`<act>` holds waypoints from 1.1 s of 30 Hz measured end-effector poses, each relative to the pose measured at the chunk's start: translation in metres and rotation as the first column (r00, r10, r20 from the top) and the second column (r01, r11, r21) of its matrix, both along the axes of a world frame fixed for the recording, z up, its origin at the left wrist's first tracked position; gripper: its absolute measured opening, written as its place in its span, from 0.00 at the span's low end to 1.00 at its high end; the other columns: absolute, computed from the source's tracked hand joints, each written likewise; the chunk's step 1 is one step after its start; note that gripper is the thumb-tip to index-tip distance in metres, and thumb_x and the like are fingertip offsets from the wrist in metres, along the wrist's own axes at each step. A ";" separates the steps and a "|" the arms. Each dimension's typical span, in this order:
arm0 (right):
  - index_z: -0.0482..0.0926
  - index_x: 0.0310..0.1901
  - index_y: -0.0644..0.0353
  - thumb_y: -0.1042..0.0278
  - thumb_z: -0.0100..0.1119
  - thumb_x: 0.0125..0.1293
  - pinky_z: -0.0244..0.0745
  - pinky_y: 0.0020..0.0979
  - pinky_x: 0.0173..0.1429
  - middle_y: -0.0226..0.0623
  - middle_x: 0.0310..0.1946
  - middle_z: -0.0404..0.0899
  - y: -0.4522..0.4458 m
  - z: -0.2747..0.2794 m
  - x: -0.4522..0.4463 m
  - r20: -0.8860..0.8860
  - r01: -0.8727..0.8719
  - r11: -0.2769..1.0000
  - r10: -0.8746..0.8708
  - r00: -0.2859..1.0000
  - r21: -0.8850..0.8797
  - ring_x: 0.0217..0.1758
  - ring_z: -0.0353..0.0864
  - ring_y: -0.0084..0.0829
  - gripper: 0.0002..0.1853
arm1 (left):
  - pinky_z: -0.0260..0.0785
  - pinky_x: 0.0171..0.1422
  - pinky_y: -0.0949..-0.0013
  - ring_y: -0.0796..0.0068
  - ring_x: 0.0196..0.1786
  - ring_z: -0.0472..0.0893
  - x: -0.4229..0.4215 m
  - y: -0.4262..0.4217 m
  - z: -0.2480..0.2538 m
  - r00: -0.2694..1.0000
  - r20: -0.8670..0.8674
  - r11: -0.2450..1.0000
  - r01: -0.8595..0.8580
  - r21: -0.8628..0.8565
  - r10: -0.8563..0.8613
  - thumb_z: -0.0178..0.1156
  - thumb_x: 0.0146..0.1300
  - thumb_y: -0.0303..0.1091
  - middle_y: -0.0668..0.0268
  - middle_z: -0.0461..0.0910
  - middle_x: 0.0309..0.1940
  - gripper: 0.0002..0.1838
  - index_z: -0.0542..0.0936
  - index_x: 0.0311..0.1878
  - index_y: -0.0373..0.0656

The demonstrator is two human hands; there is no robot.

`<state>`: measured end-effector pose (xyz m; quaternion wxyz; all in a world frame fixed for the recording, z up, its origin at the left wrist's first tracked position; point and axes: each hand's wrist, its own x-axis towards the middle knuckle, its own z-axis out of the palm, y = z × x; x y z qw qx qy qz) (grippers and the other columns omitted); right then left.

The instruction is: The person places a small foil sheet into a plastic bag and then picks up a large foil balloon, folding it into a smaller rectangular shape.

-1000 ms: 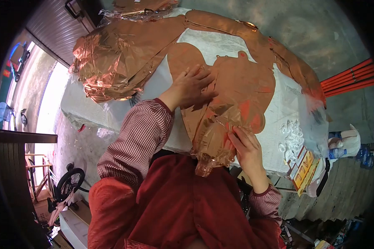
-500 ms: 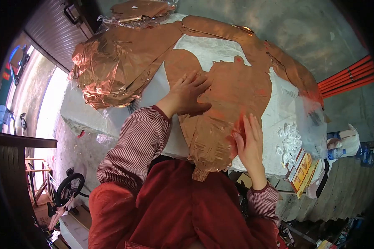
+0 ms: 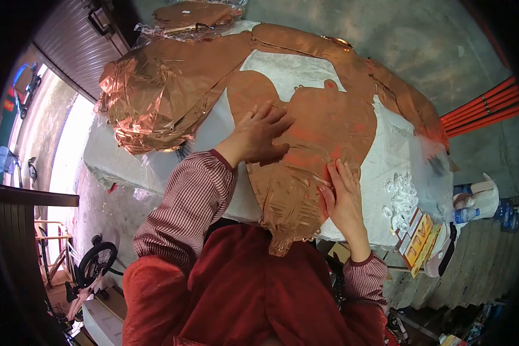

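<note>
A flat copper-coloured foil balloon (image 3: 328,124) with a rounded, heart-like upper outline lies in front of me, wrinkled toward its narrow near end. My left hand (image 3: 263,134) rests over its left part, fingers spread. On its lower right edge lies my right hand (image 3: 345,193), palm down with the fingers stretched out and close together. More copper foil (image 3: 150,92) is heaped crumpled at the left, and a long folded strip of the same foil (image 3: 305,43) runs along the far side to the right.
The white-covered table (image 3: 380,196) carries a pile of white rings or ribbon loops (image 3: 402,199) on the right. Nearby is a yellow and red printed packet (image 3: 418,242). Clear plastic packaging (image 3: 207,26) lies at the far left. Orange poles (image 3: 484,106) lean at the right.
My right hand has shifted slightly left on the foil, and its fingers have drawn closer together. The left hand has barely moved.
</note>
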<state>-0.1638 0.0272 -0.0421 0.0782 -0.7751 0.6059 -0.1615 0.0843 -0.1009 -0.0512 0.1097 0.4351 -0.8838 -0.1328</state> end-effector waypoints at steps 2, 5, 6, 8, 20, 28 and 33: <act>0.67 0.66 0.62 0.60 0.57 0.66 0.49 0.45 0.75 0.50 0.69 0.62 0.000 -0.001 -0.001 -0.004 0.001 1.000 -0.001 1.000 0.003 0.73 0.57 0.49 0.28 | 0.44 0.77 0.47 0.50 0.76 0.48 0.000 -0.001 -0.002 1.000 0.010 1.000 0.001 -0.005 -0.001 0.53 0.60 0.53 0.61 0.58 0.71 0.34 0.63 0.69 0.51; 0.67 0.65 0.62 0.61 0.58 0.66 0.49 0.45 0.75 0.50 0.69 0.62 0.000 -0.002 -0.001 0.005 -0.002 1.000 0.002 1.000 0.004 0.73 0.58 0.49 0.28 | 0.43 0.77 0.47 0.50 0.76 0.48 0.001 0.000 0.001 1.000 0.019 1.000 0.004 0.004 -0.004 0.53 0.61 0.53 0.61 0.58 0.71 0.34 0.64 0.68 0.52; 0.68 0.65 0.62 0.61 0.58 0.66 0.49 0.45 0.75 0.51 0.68 0.62 0.000 -0.001 -0.001 0.016 -0.003 1.000 0.003 1.000 0.001 0.73 0.58 0.49 0.28 | 0.43 0.77 0.47 0.50 0.76 0.48 0.000 0.000 0.002 1.000 0.017 1.000 0.008 0.017 -0.008 0.53 0.61 0.53 0.61 0.58 0.71 0.33 0.64 0.68 0.52; 0.69 0.64 0.63 0.62 0.58 0.65 0.50 0.45 0.75 0.51 0.68 0.63 -0.001 -0.001 -0.001 0.021 -0.008 1.000 0.008 1.000 -0.007 0.72 0.59 0.49 0.27 | 0.44 0.77 0.46 0.50 0.76 0.48 0.000 -0.001 -0.003 1.000 0.012 1.000 0.011 -0.005 -0.011 0.53 0.61 0.53 0.61 0.58 0.71 0.33 0.64 0.68 0.52; 0.70 0.63 0.62 0.65 0.59 0.65 0.48 0.44 0.76 0.48 0.68 0.64 0.000 -0.001 0.000 0.070 0.009 0.999 -0.006 0.998 -0.033 0.73 0.59 0.47 0.26 | 0.42 0.77 0.48 0.49 0.76 0.48 0.000 0.001 0.002 1.000 -0.027 1.000 -0.004 -0.001 0.004 0.56 0.59 0.52 0.61 0.60 0.70 0.31 0.67 0.66 0.54; 0.70 0.63 0.61 0.66 0.59 0.65 0.50 0.45 0.75 0.45 0.68 0.65 -0.001 0.000 -0.001 0.079 -0.023 1.000 0.024 0.997 -0.015 0.73 0.59 0.45 0.25 | 0.41 0.77 0.48 0.49 0.77 0.47 0.000 0.000 -0.001 1.000 -0.017 1.000 -0.009 0.014 0.010 0.55 0.60 0.52 0.60 0.57 0.72 0.33 0.65 0.68 0.56; 0.71 0.63 0.58 0.66 0.59 0.65 0.50 0.45 0.74 0.45 0.68 0.64 -0.003 -0.001 -0.003 0.078 -0.034 0.999 0.035 0.996 -0.009 0.73 0.58 0.45 0.25 | 0.45 0.75 0.45 0.47 0.76 0.49 0.000 0.000 0.001 1.000 0.004 1.000 -0.001 -0.002 0.001 0.58 0.61 0.50 0.59 0.59 0.72 0.32 0.66 0.68 0.54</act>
